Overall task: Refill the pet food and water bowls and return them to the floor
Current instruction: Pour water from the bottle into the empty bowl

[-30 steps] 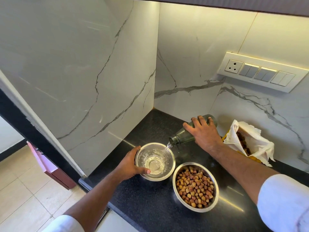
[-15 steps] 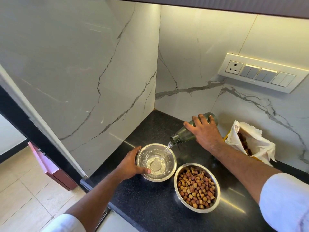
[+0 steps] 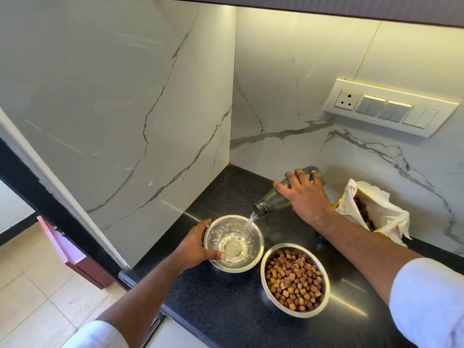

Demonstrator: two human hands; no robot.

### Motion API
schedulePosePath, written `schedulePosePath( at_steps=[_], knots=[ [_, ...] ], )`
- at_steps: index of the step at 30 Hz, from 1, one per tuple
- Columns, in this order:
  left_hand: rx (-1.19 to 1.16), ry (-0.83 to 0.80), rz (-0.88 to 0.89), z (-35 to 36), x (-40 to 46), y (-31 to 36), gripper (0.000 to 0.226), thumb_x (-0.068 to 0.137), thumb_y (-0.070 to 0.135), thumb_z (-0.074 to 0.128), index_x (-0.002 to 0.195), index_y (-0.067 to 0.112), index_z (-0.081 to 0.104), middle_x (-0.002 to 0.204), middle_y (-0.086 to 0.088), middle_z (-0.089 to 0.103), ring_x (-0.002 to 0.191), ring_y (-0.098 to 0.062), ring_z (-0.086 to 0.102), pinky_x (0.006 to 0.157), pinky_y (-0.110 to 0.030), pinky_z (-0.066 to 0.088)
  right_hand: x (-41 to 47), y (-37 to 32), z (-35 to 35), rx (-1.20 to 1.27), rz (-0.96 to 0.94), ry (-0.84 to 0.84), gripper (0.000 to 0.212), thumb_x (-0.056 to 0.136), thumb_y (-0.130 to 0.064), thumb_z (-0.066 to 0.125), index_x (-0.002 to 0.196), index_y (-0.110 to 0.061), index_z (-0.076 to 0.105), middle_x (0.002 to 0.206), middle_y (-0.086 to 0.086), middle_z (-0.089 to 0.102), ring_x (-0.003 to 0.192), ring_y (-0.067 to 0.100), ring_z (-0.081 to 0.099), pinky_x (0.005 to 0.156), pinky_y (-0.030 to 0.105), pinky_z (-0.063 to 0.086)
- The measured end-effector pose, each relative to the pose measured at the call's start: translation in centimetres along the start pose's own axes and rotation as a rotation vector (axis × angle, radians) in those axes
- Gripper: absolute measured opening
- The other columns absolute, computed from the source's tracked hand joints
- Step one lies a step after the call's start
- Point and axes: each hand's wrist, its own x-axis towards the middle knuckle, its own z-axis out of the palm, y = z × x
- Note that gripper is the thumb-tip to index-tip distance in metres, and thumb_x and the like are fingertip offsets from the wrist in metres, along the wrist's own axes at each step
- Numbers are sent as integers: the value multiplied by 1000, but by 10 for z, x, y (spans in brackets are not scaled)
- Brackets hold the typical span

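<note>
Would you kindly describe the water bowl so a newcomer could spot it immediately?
On the black countertop, two steel bowls sit together. The water bowl is nearer the wall corner, steadied by the left hand; it holds clear water, not kibble.

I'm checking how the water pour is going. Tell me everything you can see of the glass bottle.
The glass bottle is dark greenish, see-through glass with a narrow neck and no cap on. It is tipped nearly flat, mouth down-left, above the black counter. The right hand grips its body from above. A thin stream of water runs from its mouth into the steel water bowl, which the left hand steadies.
</note>
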Motion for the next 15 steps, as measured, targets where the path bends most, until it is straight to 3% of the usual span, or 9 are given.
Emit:
schedulePosePath(
  at_steps=[15],
  knots=[
    [-9,-4,-19,-1,-3,4,143,40,67,96,158,34,24,160,2,37,144,-23,42,118,-53,41,1,-5,6,13,20,15,93,82,-37,81,155,-34,23,158,18,35,147,41,32,112,67,34]
  ],
)
